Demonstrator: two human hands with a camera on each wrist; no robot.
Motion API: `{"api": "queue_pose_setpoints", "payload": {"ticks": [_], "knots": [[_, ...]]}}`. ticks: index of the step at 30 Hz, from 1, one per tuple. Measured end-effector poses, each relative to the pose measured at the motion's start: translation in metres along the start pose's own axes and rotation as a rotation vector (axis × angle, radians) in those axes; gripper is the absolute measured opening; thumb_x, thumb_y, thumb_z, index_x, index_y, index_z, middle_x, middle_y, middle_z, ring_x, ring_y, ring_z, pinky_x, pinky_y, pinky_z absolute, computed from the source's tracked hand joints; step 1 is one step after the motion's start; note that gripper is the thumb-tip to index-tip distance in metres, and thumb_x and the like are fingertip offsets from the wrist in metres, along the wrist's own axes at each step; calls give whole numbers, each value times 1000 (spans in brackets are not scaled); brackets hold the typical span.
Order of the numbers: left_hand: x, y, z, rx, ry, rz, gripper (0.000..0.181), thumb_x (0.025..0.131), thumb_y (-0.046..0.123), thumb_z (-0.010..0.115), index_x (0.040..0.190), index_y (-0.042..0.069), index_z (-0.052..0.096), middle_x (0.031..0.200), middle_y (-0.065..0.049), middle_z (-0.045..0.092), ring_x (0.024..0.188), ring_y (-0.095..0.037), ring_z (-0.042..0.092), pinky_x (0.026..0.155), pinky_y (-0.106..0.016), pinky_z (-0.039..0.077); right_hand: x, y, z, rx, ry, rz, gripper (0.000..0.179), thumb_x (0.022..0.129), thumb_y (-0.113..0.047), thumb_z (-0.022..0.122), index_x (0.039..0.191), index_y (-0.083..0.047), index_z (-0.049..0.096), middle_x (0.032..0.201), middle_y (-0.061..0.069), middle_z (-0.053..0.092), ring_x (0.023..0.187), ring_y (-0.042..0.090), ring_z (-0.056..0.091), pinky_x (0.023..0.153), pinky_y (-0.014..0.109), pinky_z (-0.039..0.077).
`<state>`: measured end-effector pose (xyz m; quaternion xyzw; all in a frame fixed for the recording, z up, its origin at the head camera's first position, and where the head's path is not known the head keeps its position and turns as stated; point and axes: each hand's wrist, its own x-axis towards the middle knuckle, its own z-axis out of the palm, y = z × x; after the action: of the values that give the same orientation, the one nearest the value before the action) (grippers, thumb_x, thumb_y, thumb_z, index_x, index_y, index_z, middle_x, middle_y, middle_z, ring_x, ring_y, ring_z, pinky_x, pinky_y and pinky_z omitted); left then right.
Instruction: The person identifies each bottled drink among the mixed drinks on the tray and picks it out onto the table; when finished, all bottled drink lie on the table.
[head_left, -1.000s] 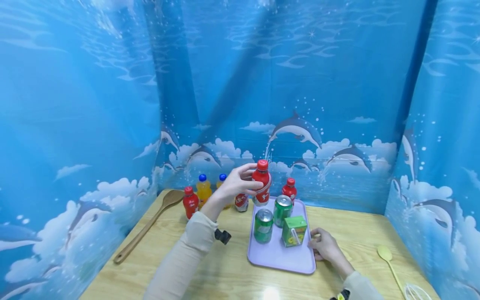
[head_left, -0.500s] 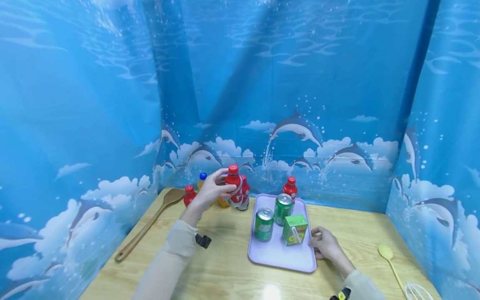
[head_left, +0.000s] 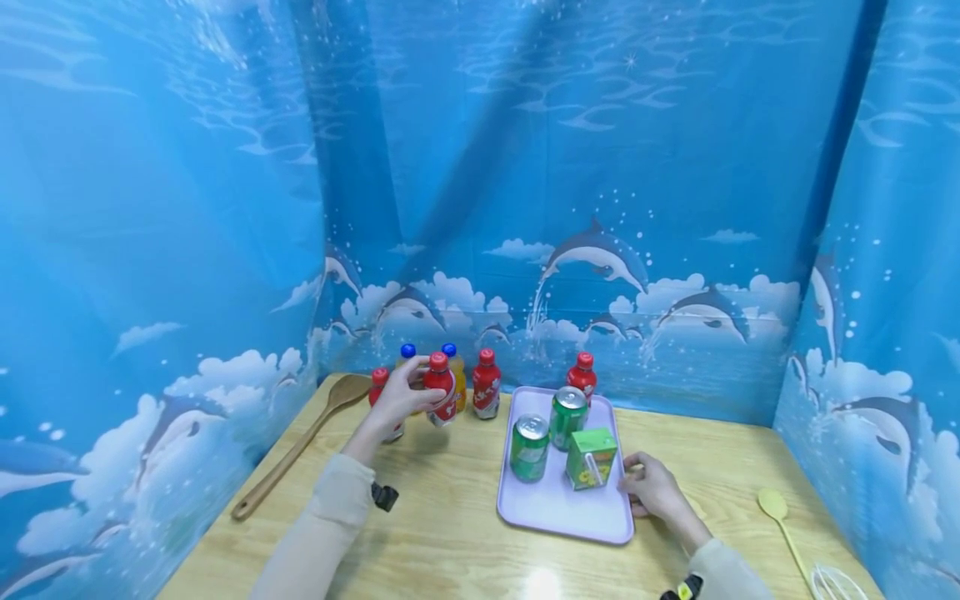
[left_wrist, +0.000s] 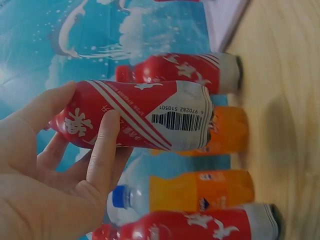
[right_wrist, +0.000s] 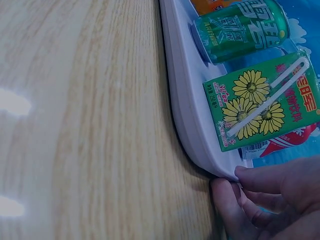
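My left hand point(head_left: 397, 402) grips a red drink bottle point(head_left: 440, 390) around its upper part. The bottle is tilted a little and overlaps an orange drink bottle behind it; its barcode faces the left wrist camera. My right hand point(head_left: 654, 490) pinches the rim of a lilac tray point(head_left: 562, 522) at its right side, thumb on top, as the right wrist view shows. Two green cans point(head_left: 529, 450) and a green drink carton point(right_wrist: 265, 102) with a white straw stand on the tray. Another red bottle point(head_left: 582, 375) stands at its far right corner, partly hidden by a can.
Behind my left hand stand orange bottles point(left_wrist: 202, 192) with blue caps, a red bottle point(head_left: 487, 385) right of them and another red bottle point(left_wrist: 195, 225) left. A wooden spoon point(head_left: 300, 446) lies along the left, a yellow spoon point(head_left: 772, 504) and white whisk point(head_left: 831, 582) at right.
My left hand has carried the red bottle leftward and down, from over the tray's far left corner to in front of the orange bottles. My right hand has stayed at the tray's rim.
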<state>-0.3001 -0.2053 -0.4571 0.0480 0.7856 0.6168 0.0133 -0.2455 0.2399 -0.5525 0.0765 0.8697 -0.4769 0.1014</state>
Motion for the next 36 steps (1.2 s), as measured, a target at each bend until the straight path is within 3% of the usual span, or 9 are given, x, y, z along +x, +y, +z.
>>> {"api": "queue_pose_setpoints", "payload": {"ticks": [10,19,36], "knots": [[0,-21,-1,86,36,-19,63,90,3,78,147,12,54,144,-27,61,127,-46,65,89,-43,66,-2,1,2,14,3,0,41,95,2,65,133,8,51,95,18,67,75,21,68,61,36,64],[-2,-31,1,279,111,12,60,90,3,78,144,9,53,145,-25,62,135,-47,60,111,-60,53,-2,2,2,26,0,-1,41,95,2,66,133,8,50,95,18,67,74,21,68,61,36,64],[-3,-36,2,303,122,-54,61,94,4,72,148,5,45,150,-30,56,139,-50,54,118,-63,46,0,3,0,43,6,-14,39,96,3,65,132,7,52,93,16,64,74,21,68,61,37,64]]}}
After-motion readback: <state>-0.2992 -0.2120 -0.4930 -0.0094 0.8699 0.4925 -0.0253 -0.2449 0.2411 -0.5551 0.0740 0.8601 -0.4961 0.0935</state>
